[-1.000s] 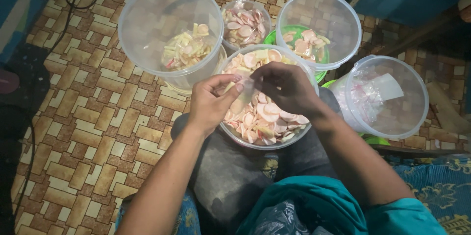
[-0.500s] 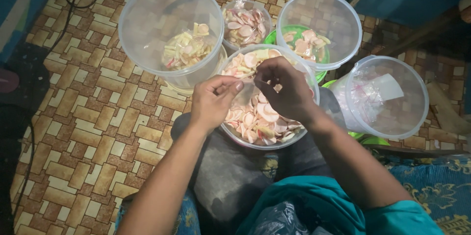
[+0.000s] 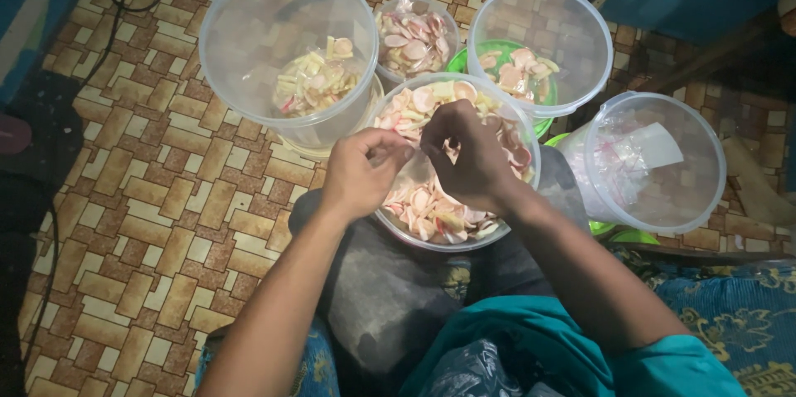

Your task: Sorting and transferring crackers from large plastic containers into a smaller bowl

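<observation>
Both hands meet over the middle tub (image 3: 398, 227), a clear round container resting on the person's lap and holding pale pink and cream crackers (image 3: 427, 206). The left hand (image 3: 361, 173) is curled, its fingertips (image 3: 402, 151) pinched narrow at the tub's left rim. The right hand (image 3: 468, 157) is bent in toward it, fingers folded down over the crackers. What sits between the two grips is hidden by the knuckles; I cannot tell whether it is a single cracker, a scrap of plastic, or nothing at all.

Judging from this posture, the work is a fine two-handed pinch done directly above the middle tub. To do it well, the hands should stay low over that tub so anything dropped lands back among the crackers and not on the floor. The pinch should be light, since thin crackers of this sort are likely to snap under pressure. The forearms pass close over the near rim, so the tub needs steady knees beneath it.

Beyond the middle tub, to its far left, stands a large clear tub (image 3: 249, 90) with yellowish pieces at the bottom. Straight behind it is a small container (image 3: 414, 36) of pink crackers, and to the far right another clear tub (image 3: 572, 28) over something green. To the right lies a tub with crumpled plastic bags (image 3: 655, 157). All stand on the patterned brick-style floor (image 3: 149, 223).
</observation>
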